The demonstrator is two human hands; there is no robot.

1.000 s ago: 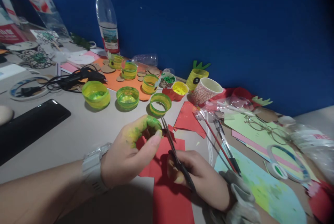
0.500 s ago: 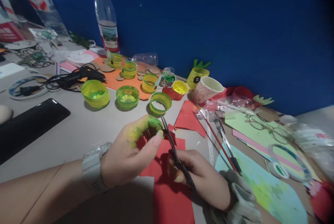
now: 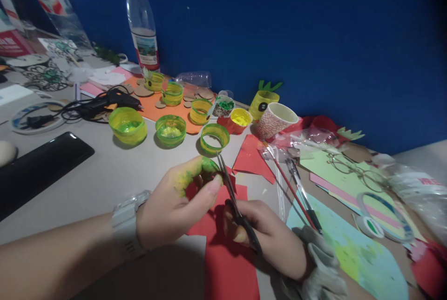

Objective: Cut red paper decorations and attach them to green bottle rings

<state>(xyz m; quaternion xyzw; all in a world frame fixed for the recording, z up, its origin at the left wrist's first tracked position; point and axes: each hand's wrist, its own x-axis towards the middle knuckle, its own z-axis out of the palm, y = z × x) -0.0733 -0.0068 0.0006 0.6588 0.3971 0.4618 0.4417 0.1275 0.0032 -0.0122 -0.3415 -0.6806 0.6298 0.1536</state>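
Note:
In my right hand (image 3: 265, 235) are dark-handled scissors (image 3: 228, 183), their blades slightly parted and pointing away from me. Fingers of my left hand (image 3: 185, 193), stained green and yellow, pinch together right beside the blades. A small piece of red paper (image 3: 230, 180) shows at those fingertips, partly hidden behind the scissors. Beneath both hands lies a larger red sheet (image 3: 228, 262). Just beyond the blade tips stands a green-and-yellow painted plastic ring (image 3: 214, 139). Another cut piece of red paper (image 3: 253, 158) rests to the right of the scissors.
Painted cups (image 3: 127, 125) stand left of the ring. Behind are an orange sheet (image 3: 157, 109), a yellow paint cup (image 3: 241, 118) and a tall bottle (image 3: 141, 25). A paintbrush (image 3: 289, 183), a pen (image 3: 303, 193) and tape (image 3: 386, 216) lie right; a black phone (image 3: 45, 169) and glue gun (image 3: 111, 99) left.
My left hand has shifted slightly to the right, toward the scissors. The scissor blades look a little further apart at the tips. The things on the table stay where they were.

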